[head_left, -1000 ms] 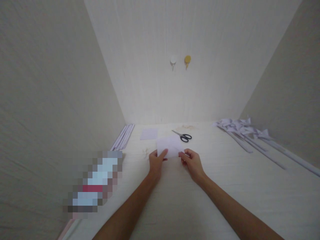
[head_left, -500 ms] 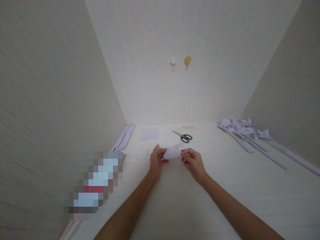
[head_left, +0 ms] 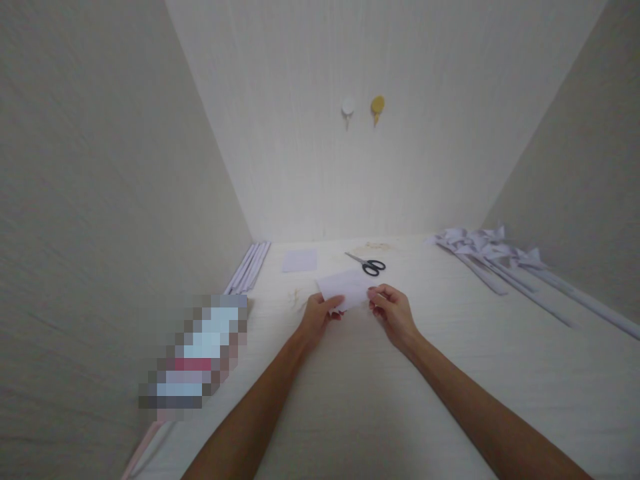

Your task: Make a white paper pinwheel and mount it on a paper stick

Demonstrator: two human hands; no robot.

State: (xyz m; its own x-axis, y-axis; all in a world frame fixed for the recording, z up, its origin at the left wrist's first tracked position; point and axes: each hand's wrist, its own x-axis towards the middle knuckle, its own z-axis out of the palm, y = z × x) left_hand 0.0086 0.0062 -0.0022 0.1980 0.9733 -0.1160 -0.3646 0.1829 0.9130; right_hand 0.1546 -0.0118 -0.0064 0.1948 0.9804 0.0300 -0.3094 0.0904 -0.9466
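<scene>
White paper sheet lies between the two hands, held just above the table. The left hand is clamped on its near left part, thumb laid over the top and fingers tucked underneath. The right hand pinches the right edge between thumb and fingertips, with the other fingers curled below. The middle of the sheet spans the gap, tilted a little; whether the faint lines on it are creases or cuts I cannot tell.

It should weigh next to nothing and bend at the slightest push, springing back unless pressed into a fold. Dry paper ought not to slip much, yet it would crease or tear under a hard tug. The edges and corners look the best places to take it, with a light pinch, leaving the middle unpressed.

Just beyond the left hand's knuckles lie some thin pale strands. Farther out, ahead of the left hand, a second sheet rests flat, with white paper rolls off to its left. Beyond the right hand's fingertips lie the scissors, blades pointing left; well to that hand's right are folded paper shapes beside long sticks.
</scene>
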